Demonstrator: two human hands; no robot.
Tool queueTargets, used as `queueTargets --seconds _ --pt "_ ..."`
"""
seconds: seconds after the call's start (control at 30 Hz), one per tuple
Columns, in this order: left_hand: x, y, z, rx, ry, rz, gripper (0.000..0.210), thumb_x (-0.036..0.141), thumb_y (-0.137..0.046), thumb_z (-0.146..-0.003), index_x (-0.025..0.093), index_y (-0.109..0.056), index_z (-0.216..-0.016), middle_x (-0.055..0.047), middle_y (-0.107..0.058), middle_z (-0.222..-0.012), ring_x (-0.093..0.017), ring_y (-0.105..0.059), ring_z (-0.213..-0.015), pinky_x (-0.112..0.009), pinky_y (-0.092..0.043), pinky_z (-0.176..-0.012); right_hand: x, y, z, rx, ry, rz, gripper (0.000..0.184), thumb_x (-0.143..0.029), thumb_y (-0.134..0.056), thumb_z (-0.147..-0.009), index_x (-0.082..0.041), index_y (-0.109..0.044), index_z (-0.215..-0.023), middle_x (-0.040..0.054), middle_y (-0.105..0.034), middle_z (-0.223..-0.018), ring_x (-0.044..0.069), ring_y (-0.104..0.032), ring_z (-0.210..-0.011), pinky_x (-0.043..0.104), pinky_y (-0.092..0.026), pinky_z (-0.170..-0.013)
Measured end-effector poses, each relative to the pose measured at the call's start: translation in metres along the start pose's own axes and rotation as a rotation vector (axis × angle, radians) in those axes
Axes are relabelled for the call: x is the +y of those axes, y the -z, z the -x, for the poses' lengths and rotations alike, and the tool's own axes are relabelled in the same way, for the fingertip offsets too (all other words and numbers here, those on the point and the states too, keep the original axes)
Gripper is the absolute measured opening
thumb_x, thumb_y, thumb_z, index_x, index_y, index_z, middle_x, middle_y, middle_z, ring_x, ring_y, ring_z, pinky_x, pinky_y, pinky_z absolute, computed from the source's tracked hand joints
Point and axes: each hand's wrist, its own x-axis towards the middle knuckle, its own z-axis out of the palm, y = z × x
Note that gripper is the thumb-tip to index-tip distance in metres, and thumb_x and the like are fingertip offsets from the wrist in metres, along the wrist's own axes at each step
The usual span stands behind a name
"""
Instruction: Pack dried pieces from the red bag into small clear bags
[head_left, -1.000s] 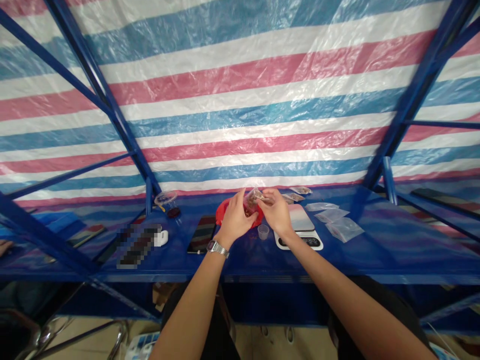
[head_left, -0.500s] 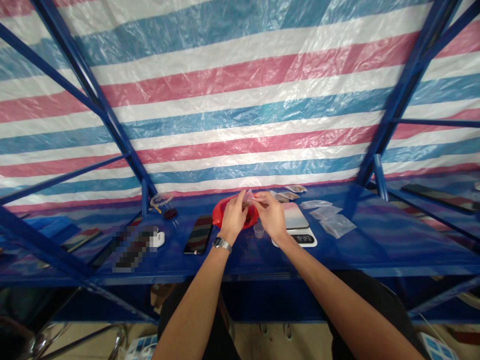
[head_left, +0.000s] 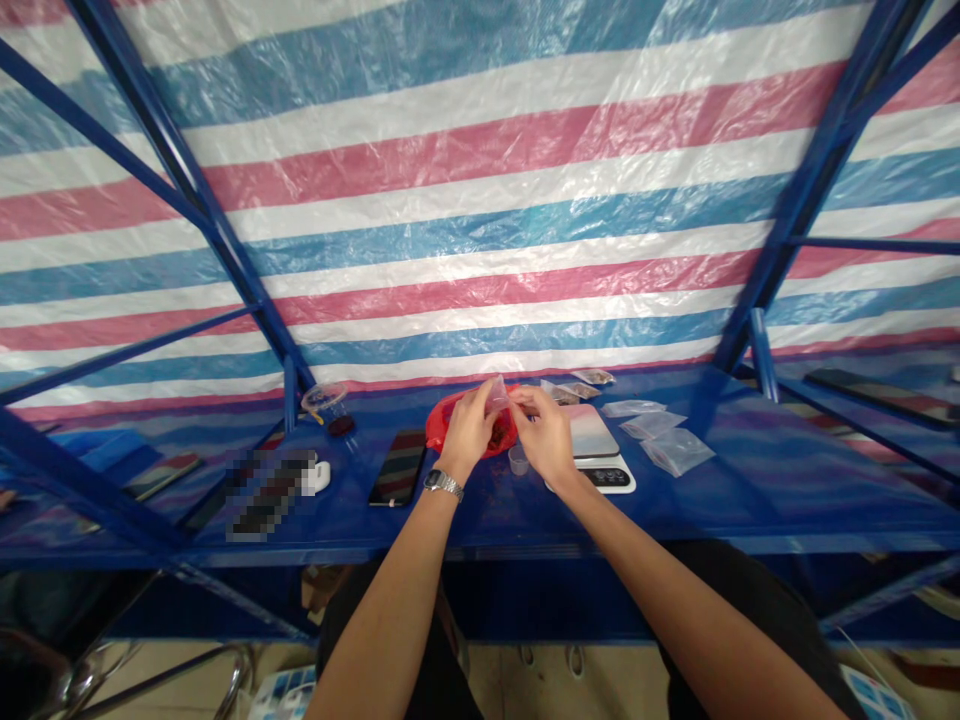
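Over a red plastic bag [head_left: 436, 428] on the blue table, my left hand [head_left: 466, 432] is closed on a small clear plastic bag [head_left: 496, 396]. My right hand [head_left: 543, 428] is pinched at the right edge of that same clear bag. Dark bits lie inside the red bag, partly hidden by my fingers. A small clear cup [head_left: 518, 460] stands just below my hands. To the right of it is a white digital scale [head_left: 592, 440], partly covered by my right hand. What the clear bag contains, if anything, cannot be made out.
Flat clear zip bags [head_left: 675, 450] lie right of the scale. Filled small bags [head_left: 595, 377] rest at the back. A black phone [head_left: 397, 468], a white earphone case [head_left: 320, 477] and a clear cup with dark liquid [head_left: 340, 424] are on the left. Blue frame posts [head_left: 761, 300] flank the table.
The clear bag stands a little higher and shows more widely between my fingers. My hands have stayed almost in place above the red bag.
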Motion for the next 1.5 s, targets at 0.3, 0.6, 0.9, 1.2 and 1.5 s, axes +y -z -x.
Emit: queueTargets --seconds 0.3,0.6,0.9,1.2,1.5 --pt "0.004 0.005 -0.001 0.009 -0.027 -0.034 0.053 0.005 -0.052 -0.094 0.027 -0.056 -0.142 -0.009 -0.070 -0.135 -0.026 -0.067 -0.123 -0.043 -0.051 -0.108 0.001 0.003 0.000 -0.069 0.006 0.016 0.017 -0.035 -0.057 -0.095 -0.025 -0.070 -0.100 0.0063 -0.075 -0.105 0.025 -0.071 -0.096 0.043 -0.058 -0.093" --pt "0.013 0.009 -0.001 0.026 -0.071 -0.068 0.061 0.024 -0.076 -0.087 0.025 -0.053 -0.144 -0.013 -0.067 -0.137 -0.030 -0.062 -0.128 -0.048 -0.045 -0.112 -0.001 0.038 -0.011 0.063 -0.030 0.052 0.016 -0.034 -0.060 -0.091 -0.023 -0.070 -0.099 0.0068 -0.074 -0.101 0.023 -0.070 -0.091 0.040 -0.058 -0.087" --pt "0.027 0.033 0.002 0.116 -0.078 -0.014 0.044 0.036 -0.061 -0.099 0.027 -0.054 -0.141 -0.010 -0.065 -0.135 -0.025 -0.059 -0.127 -0.041 -0.044 -0.112 0.056 0.185 -0.055 0.368 -0.494 0.388 0.044 -0.020 -0.060 -0.069 -0.012 -0.075 -0.109 0.0085 -0.072 -0.076 0.024 -0.069 -0.073 0.033 -0.053 -0.069" --pt "0.017 0.040 0.003 0.182 -0.037 -0.008 0.038 0.034 -0.057 -0.101 0.024 -0.057 -0.137 -0.009 -0.068 -0.117 -0.024 -0.062 -0.115 -0.040 -0.048 -0.107 0.049 0.198 -0.040 0.274 -0.527 1.132 0.051 -0.018 -0.061 -0.076 -0.011 -0.072 -0.126 0.0281 -0.067 -0.114 0.041 -0.066 -0.105 0.051 -0.050 -0.088" --pt "0.022 0.038 0.004 0.131 -0.034 -0.027 0.030 0.030 -0.051 -0.103 0.025 -0.062 -0.131 -0.009 -0.068 -0.119 -0.024 -0.063 -0.114 -0.039 -0.049 -0.105 0.054 0.098 -0.081 -0.349 -0.255 1.124 0.025 -0.026 -0.057 -0.092 -0.017 -0.079 -0.101 0.0192 -0.076 -0.107 0.032 -0.069 -0.108 0.042 -0.048 -0.094"
